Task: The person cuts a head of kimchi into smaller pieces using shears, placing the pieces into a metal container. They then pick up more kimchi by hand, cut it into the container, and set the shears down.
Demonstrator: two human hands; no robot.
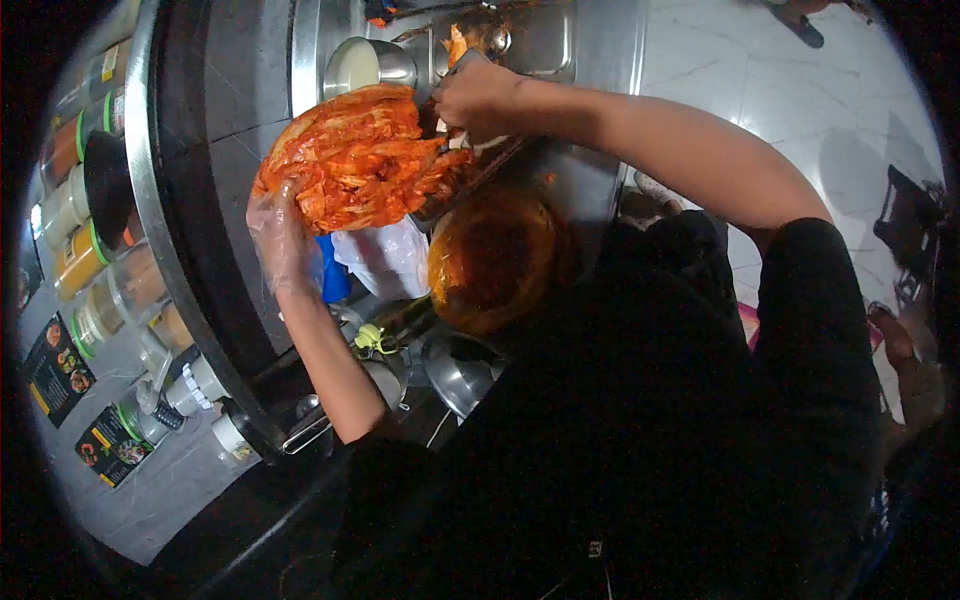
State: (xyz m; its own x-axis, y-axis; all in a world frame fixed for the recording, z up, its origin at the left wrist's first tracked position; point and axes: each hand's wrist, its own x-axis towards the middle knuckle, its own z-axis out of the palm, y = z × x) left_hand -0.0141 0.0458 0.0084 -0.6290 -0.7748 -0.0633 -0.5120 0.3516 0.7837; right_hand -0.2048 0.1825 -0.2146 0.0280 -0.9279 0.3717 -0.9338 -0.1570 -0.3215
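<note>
A large slab of layered, red-orange sauce-coated strips, which looks like marinated meat, is held up above the counter. My left hand, in a clear plastic glove, grips its near left edge. At the slab's right end, my right hand is closed in a fist. What sits inside that fist is hidden, though a dark edge shows beside it. Below the slab's right end stands a round, sauce-smeared bowl with dark red residue inside. A white plastic bag lies under the slab.
A metal pot of pale liquid stands behind the slab, next to a sauce-stained steel tray. Nearer me are a steel bowl and a yellow-green item. Several lidded jars line the left, beyond a metal-edged ledge.
</note>
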